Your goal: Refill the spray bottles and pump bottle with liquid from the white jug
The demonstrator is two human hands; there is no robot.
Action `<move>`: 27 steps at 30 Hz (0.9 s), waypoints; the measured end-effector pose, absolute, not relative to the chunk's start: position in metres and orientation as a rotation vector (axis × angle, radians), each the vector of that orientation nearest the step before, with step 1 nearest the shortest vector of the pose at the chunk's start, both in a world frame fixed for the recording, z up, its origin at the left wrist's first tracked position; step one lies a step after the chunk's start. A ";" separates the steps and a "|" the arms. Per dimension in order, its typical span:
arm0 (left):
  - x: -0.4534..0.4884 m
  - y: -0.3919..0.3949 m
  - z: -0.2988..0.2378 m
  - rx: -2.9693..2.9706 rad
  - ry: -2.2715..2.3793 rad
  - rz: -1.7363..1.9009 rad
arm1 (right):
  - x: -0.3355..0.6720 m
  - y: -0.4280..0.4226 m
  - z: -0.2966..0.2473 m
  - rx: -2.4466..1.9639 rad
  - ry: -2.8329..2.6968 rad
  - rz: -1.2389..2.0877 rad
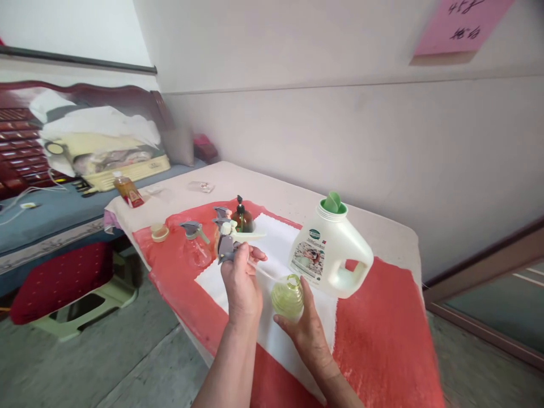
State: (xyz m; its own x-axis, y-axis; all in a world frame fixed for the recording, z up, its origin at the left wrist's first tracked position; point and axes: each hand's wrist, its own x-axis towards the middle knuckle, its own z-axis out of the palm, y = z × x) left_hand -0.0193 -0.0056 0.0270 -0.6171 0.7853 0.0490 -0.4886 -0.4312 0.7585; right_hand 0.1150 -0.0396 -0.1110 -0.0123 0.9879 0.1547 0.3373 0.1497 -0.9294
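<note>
The left hand (240, 283) is closed around a grey trigger sprayer head (225, 241), lifted clear with its thin dip tube (266, 272) trailing down toward the small yellow-green ribbed bottle (288, 296). The right hand (308, 328) cups that bottle from below and behind, holding it upright over the white cloth (280, 243) on the desk (382, 232). To my eye, keeping the bottle steady and level matters most, with the tube kept straight above the open neck so drips fall inside. The big white detergent jug (329, 249) stands just beside, uncapped.
</note>
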 end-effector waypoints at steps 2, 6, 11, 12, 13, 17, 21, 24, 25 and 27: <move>-0.017 -0.007 0.026 0.627 1.003 2.094 | 0.115 -0.033 -0.111 -1.339 -1.526 0.867; -0.014 -0.011 0.026 0.917 1.186 2.025 | 0.119 -0.033 -0.107 -1.325 -1.574 0.818; -0.004 -0.016 0.030 1.094 1.309 1.758 | 0.132 -0.047 -0.081 -1.267 -1.727 0.678; -0.001 -0.016 0.030 1.082 1.298 1.699 | 0.136 -0.051 -0.075 -1.275 -1.766 0.615; 0.003 -0.016 0.029 1.054 1.275 1.644 | 0.140 -0.055 -0.069 -1.289 -1.795 0.546; 0.020 -0.017 0.019 0.865 1.148 1.444 | 0.158 -0.067 -0.053 -1.386 -1.751 0.372; 0.036 -0.021 0.010 0.711 0.915 1.388 | 0.171 -0.068 -0.047 -1.335 -1.776 0.231; 0.043 -0.021 0.007 0.649 0.810 1.369 | 0.178 -0.066 -0.044 -1.264 -1.804 0.189; 0.044 -0.021 0.007 0.650 0.812 1.365 | 0.179 -0.066 -0.044 -1.257 -1.795 0.209; 0.045 -0.020 0.006 0.659 0.833 1.357 | 0.181 -0.066 -0.042 -1.254 -1.759 0.295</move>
